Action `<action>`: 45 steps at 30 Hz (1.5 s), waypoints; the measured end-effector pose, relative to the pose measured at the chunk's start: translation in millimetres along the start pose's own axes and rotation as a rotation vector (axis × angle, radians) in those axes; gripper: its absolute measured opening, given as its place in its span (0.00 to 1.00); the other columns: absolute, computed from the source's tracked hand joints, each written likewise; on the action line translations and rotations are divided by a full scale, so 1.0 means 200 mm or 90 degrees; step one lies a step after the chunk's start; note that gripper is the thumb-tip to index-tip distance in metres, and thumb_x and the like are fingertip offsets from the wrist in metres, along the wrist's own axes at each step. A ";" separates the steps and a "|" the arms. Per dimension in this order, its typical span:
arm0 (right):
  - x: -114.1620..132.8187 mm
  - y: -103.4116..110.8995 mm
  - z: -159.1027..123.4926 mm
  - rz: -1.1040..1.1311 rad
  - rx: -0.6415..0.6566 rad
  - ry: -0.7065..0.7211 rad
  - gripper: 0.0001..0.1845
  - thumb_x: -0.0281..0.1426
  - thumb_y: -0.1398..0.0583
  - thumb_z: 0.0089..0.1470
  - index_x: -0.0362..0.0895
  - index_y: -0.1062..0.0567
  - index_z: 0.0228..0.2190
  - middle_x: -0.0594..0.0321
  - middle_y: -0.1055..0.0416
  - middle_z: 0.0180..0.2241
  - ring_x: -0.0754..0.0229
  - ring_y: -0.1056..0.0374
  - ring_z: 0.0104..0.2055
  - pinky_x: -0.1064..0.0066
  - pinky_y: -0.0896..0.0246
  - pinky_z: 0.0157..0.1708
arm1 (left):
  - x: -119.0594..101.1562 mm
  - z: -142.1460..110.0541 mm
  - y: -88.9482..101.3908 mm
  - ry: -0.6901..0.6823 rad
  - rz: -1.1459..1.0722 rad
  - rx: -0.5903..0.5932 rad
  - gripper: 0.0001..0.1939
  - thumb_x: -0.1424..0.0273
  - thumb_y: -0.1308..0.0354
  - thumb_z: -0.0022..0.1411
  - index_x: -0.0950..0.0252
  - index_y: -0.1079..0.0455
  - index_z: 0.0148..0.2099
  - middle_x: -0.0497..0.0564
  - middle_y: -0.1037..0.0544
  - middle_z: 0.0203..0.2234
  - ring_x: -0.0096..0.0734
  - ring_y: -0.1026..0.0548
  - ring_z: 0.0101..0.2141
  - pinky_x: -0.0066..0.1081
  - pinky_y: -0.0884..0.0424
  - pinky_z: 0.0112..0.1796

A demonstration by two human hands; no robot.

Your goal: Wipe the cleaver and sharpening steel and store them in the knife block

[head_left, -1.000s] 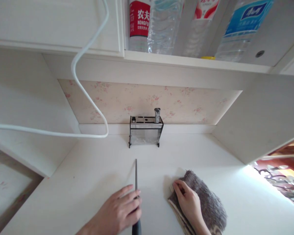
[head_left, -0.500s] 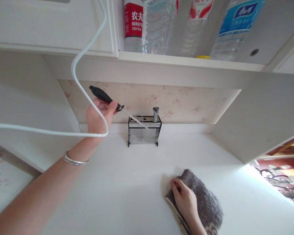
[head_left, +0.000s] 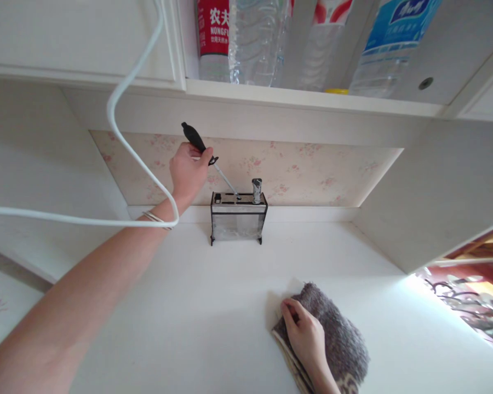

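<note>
My left hand (head_left: pixel 188 172) is closed around the black handle of a thin knife (head_left: pixel 199 143), held up at the back of the counter. The blade slants down to the right and its tip meets the top of a clear knife block (head_left: pixel 237 224) standing against the wall. A metal handle (head_left: pixel 257 190) sticks up from the block's right side. My right hand (head_left: pixel 306 335) lies with bent fingers on a grey fluffy cloth (head_left: pixel 340 342) near the front of the white counter (head_left: pixel 197 306).
A white cable (head_left: pixel 119 134) loops down from above and runs left across my left wrist. Several water bottles (head_left: pixel 254 38) stand on the shelf overhead. A floral backsplash (head_left: pixel 312 169) lies behind the block. A white side panel (head_left: pixel 435 197) closes the right.
My left hand picked the knife up off the counter, carried it to the back, and now its tip touches the top of the block. The right hand stayed on the cloth.
</note>
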State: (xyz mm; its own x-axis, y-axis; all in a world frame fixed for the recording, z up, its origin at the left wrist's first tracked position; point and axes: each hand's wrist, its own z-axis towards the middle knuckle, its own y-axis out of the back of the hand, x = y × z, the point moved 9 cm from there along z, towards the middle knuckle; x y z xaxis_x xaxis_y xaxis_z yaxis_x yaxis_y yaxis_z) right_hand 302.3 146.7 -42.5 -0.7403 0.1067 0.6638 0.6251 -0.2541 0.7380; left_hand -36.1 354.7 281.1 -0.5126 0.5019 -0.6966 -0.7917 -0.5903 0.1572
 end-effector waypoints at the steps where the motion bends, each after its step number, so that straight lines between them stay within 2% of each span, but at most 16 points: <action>1: 0.00 0.00 0.00 0.000 -0.001 0.001 0.17 0.45 0.48 0.60 0.51 0.23 0.36 0.67 0.22 0.31 0.58 0.27 0.30 0.70 0.38 0.32 | -0.04 0.01 0.00 -0.029 0.048 -0.017 0.16 0.53 0.41 0.58 0.61 0.32 0.37 0.51 0.21 0.32 0.36 0.22 0.35 0.35 0.27 0.39; 3: 0.00 0.00 0.00 0.001 -0.002 0.007 0.17 0.44 0.48 0.61 0.50 0.23 0.36 0.66 0.22 0.32 0.57 0.26 0.31 0.70 0.37 0.33 | -0.12 0.02 -0.03 -0.086 0.134 -0.018 0.14 0.55 0.41 0.58 0.60 0.31 0.35 0.50 0.21 0.30 0.37 0.23 0.34 0.36 0.28 0.40; 4: 0.00 0.00 0.00 0.002 -0.003 0.011 0.17 0.44 0.48 0.61 0.50 0.23 0.36 0.66 0.22 0.32 0.57 0.26 0.32 0.70 0.37 0.33 | -0.16 0.03 -0.06 -0.107 0.161 0.006 0.14 0.55 0.41 0.58 0.61 0.31 0.35 0.50 0.21 0.30 0.37 0.23 0.34 0.36 0.29 0.41; 7: 0.01 0.00 0.01 0.001 -0.006 0.022 0.17 0.44 0.48 0.61 0.50 0.23 0.36 0.65 0.22 0.32 0.57 0.26 0.32 0.70 0.37 0.33 | -0.25 0.06 -0.21 -0.148 0.220 0.098 0.14 0.58 0.41 0.59 0.63 0.30 0.38 0.51 0.21 0.32 0.39 0.23 0.36 0.38 0.30 0.43; 10: 0.01 0.00 0.00 -0.008 -0.009 0.023 0.18 0.44 0.48 0.60 0.50 0.23 0.36 0.65 0.22 0.31 0.57 0.26 0.31 0.70 0.37 0.32 | -0.28 0.07 -0.37 -0.171 0.275 0.175 0.15 0.59 0.41 0.59 0.65 0.29 0.42 0.53 0.21 0.34 0.42 0.24 0.40 0.41 0.31 0.45; 13: 0.01 0.00 0.00 -0.004 -0.015 0.024 0.18 0.44 0.48 0.60 0.50 0.23 0.35 0.65 0.22 0.30 0.57 0.26 0.30 0.70 0.37 0.32 | -0.19 0.01 -0.54 -0.151 0.338 0.278 0.18 0.57 0.42 0.58 0.65 0.29 0.43 0.56 0.21 0.36 0.46 0.24 0.42 0.41 0.31 0.44; 16: 0.00 0.00 0.00 0.011 -0.021 0.022 0.18 0.45 0.48 0.60 0.49 0.23 0.35 0.66 0.22 0.30 0.58 0.27 0.29 0.71 0.37 0.31 | -0.04 -0.09 -0.63 -0.099 0.377 0.344 0.18 0.55 0.43 0.58 0.63 0.28 0.43 0.57 0.20 0.38 0.46 0.23 0.42 0.39 0.29 0.42; 22: -0.01 -0.01 0.01 0.014 -0.022 0.019 0.18 0.45 0.48 0.61 0.50 0.23 0.34 0.66 0.22 0.30 0.59 0.27 0.29 0.71 0.38 0.31 | 0.23 -0.27 -0.66 -0.042 0.378 0.378 0.15 0.56 0.42 0.58 0.63 0.27 0.38 0.56 0.19 0.34 0.45 0.22 0.37 0.37 0.29 0.37; 25: 0.00 -0.01 0.01 0.015 -0.025 0.021 0.18 0.44 0.48 0.60 0.50 0.23 0.34 0.66 0.22 0.30 0.59 0.27 0.28 0.72 0.38 0.30 | 0.28 -0.31 -0.67 -0.029 0.367 0.386 0.16 0.54 0.43 0.58 0.62 0.27 0.39 0.56 0.19 0.34 0.45 0.22 0.38 0.37 0.29 0.37; 29: 0.02 0.01 0.00 0.013 -0.039 0.038 0.18 0.44 0.48 0.60 0.49 0.22 0.34 0.64 0.22 0.30 0.59 0.27 0.28 0.73 0.37 0.29 | 0.30 -0.32 -0.68 -0.024 0.334 0.391 0.17 0.54 0.42 0.57 0.62 0.29 0.40 0.55 0.20 0.34 0.44 0.22 0.38 0.36 0.30 0.37; 33: 0.05 0.03 0.00 0.005 -0.045 0.052 0.20 0.44 0.49 0.61 0.47 0.21 0.34 0.62 0.21 0.30 0.58 0.26 0.29 0.72 0.36 0.29 | 0.28 -0.35 -0.62 -0.017 0.280 0.385 0.20 0.54 0.39 0.55 0.62 0.31 0.44 0.56 0.20 0.39 0.44 0.23 0.40 0.36 0.31 0.39; 36: 0.04 0.03 -0.01 0.005 -0.040 0.053 0.21 0.44 0.50 0.61 0.47 0.22 0.34 0.61 0.21 0.30 0.58 0.26 0.29 0.72 0.36 0.30 | 0.27 -0.43 -0.49 -0.007 0.237 0.355 0.18 0.56 0.46 0.61 0.61 0.34 0.49 0.56 0.23 0.46 0.41 0.25 0.44 0.37 0.33 0.45; 38: 0.04 0.02 -0.01 -0.003 -0.028 0.054 0.21 0.44 0.50 0.61 0.47 0.22 0.34 0.61 0.22 0.31 0.58 0.27 0.29 0.71 0.36 0.30 | 0.29 -0.53 -0.37 0.013 0.211 0.345 0.15 0.58 0.51 0.64 0.59 0.35 0.49 0.54 0.23 0.46 0.38 0.25 0.44 0.36 0.33 0.46; 41: 0.07 0.01 -0.02 -0.042 -0.002 0.077 0.19 0.43 0.50 0.61 0.48 0.22 0.35 0.61 0.22 0.32 0.58 0.27 0.30 0.71 0.36 0.31 | 0.36 -0.78 -0.16 0.071 0.175 0.364 0.11 0.60 0.51 0.64 0.58 0.34 0.43 0.50 0.22 0.38 0.35 0.23 0.36 0.33 0.30 0.40; 45: 0.11 -0.01 -0.03 -0.139 0.035 0.103 0.15 0.45 0.44 0.56 0.48 0.24 0.36 0.64 0.26 0.26 0.58 0.30 0.27 0.70 0.38 0.29 | 0.52 -1.25 0.16 0.177 0.142 0.383 0.12 0.57 0.51 0.61 0.59 0.34 0.39 0.48 0.22 0.31 0.33 0.24 0.26 0.31 0.28 0.29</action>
State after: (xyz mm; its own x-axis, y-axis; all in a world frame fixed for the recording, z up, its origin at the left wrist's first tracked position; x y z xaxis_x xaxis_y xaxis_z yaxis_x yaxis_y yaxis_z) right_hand 283.6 143.9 -30.5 -0.8861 -0.0021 0.4635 0.4555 -0.1892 0.8699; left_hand -31.6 229.7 39.0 -0.6442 0.1813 -0.7430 -0.7647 -0.1684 0.6220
